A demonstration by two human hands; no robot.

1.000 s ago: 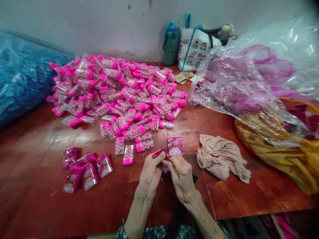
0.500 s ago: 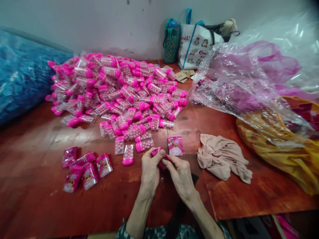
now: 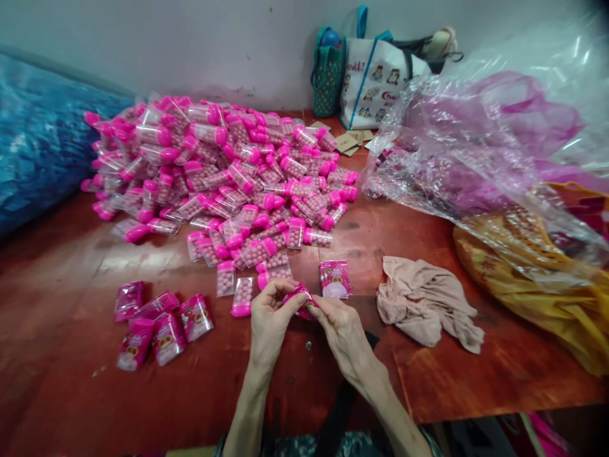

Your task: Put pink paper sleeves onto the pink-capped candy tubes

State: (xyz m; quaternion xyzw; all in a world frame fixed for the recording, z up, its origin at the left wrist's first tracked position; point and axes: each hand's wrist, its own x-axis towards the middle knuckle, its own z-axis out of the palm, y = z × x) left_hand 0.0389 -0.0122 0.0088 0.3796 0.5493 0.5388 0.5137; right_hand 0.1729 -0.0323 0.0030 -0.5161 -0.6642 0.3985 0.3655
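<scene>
Between my two hands is a small pink printed sleeve (image 3: 301,303), held above the table. My left hand (image 3: 273,317) pinches its left end between thumb and fingers. At its right end, my right hand (image 3: 340,324) grips with thumb and fingertips. Just behind lies a stack of flat pink printed sleeves (image 3: 335,278). Close to my left hand, a clear candy container with a pink cap (image 3: 243,296) rests at the front of a large heap of similar containers (image 3: 228,171). Several containers in pink printed sleeves (image 3: 169,338) lie to the left.
A crumpled beige cloth (image 3: 425,301) lies right of my hands. Farther right are a yellow bag (image 3: 528,304) and clear plastic wrap (image 3: 442,165). A blue plastic sack (image 3: 52,139) is at the left. A white tote bag (image 3: 373,89) and a green bottle holder (image 3: 326,86) stand against the wall.
My left hand has moved a little left, apart from the right hand, and more of the pink sleeve shows between them. The view has shifted slightly.
</scene>
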